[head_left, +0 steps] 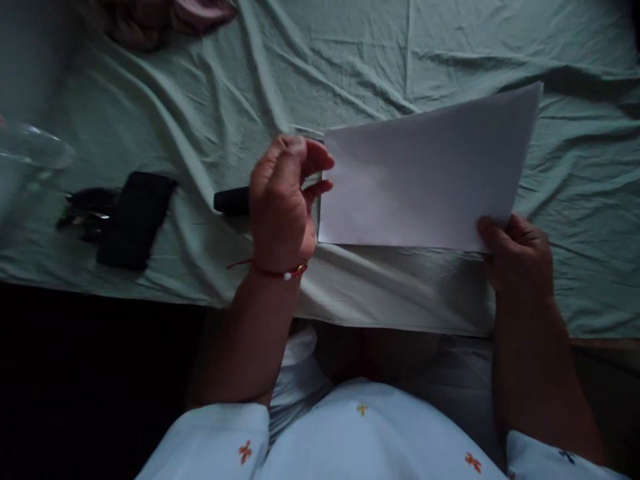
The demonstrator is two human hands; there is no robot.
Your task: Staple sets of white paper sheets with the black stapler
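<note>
White paper (415,180), landscape way round, is held over the green cloth, its far right corner raised. My right hand (520,257) grips its near right corner, thumb on top and fingers underneath. At the paper's left edge is my left hand (287,193), fingers curled and a little apart, with the fingertips against or just over that edge. No firm grip shows there. A red string bracelet (280,272) circles my left wrist. Part of a dark, long object (231,201) sticks out from behind the left hand. Whether the paper is one sheet or several, I cannot tell.
A wrinkled pale green cloth (240,107) covers the surface, its front edge near my body. To the left lie a black phone-like case (136,220), a bunch of keys (90,210) and a clear plastic bottle (33,145). Crumpled pinkish fabric (165,17) rests at the back left.
</note>
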